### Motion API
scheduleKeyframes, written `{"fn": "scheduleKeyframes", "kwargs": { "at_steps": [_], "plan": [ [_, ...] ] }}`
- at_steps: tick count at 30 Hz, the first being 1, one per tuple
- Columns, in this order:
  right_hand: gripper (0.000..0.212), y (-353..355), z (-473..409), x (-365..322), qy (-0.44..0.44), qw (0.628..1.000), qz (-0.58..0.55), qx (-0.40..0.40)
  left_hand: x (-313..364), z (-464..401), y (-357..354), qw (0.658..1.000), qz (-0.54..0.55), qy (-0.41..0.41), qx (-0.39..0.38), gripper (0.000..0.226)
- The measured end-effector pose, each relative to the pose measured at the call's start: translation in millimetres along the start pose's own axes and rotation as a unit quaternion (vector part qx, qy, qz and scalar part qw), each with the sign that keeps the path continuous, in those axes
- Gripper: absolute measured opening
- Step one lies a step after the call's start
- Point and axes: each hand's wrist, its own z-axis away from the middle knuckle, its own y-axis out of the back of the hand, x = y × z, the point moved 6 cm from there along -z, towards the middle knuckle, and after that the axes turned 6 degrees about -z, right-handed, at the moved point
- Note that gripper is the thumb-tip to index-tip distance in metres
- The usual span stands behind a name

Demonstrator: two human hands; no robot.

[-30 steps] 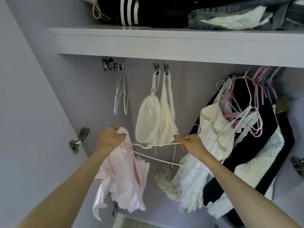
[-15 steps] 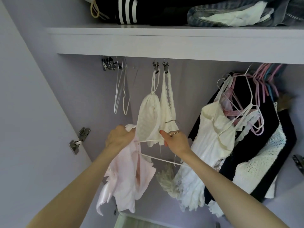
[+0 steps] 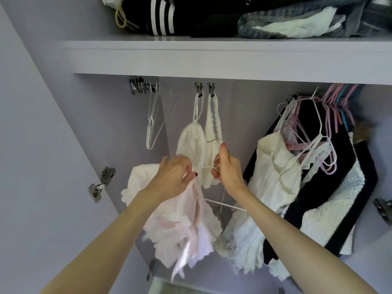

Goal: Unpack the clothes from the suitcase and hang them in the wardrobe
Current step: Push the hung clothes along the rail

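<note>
Inside the lilac wardrobe, my left hand [image 3: 174, 177] grips the top of a pale pink frilly garment [image 3: 180, 225] that hangs down below it. My right hand [image 3: 226, 168] holds a thin white wire hanger [image 3: 222, 203] near its metal hook, close beside the left hand. One hanger arm runs into the pink garment. Two white tops [image 3: 201, 149] hang from clips right behind both hands. The suitcase is out of view.
Empty white hangers [image 3: 152, 124] hang at the left of the rail. White and black clothes on pink and white hangers [image 3: 307, 166] fill the right. A shelf [image 3: 212, 58] above carries folded dark clothes and jeans. Door hinges [image 3: 101, 183] sit left and right.
My right hand has brought the hanger leftward and up, close to my left hand. The pink garment has slid further onto the hanger arm.
</note>
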Motion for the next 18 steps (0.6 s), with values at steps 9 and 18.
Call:
{"fn": "scheduleKeyframes", "kwargs": {
  "at_steps": [9, 18],
  "plan": [
    [0.031, 12.4, 17.2, -23.8, 0.346, 0.897, 0.267, 0.071, -15.5, -13.8, 9.7, 0.983, 0.152, 0.090, 0.049, 0.033],
    [0.030, -6.1, -3.9, 58.7, 0.068, 0.950, 0.296, -0.063, -27.7, -7.2, 57.3, 0.916, 0.351, 0.151, 0.119, 0.025]
  ]
}}
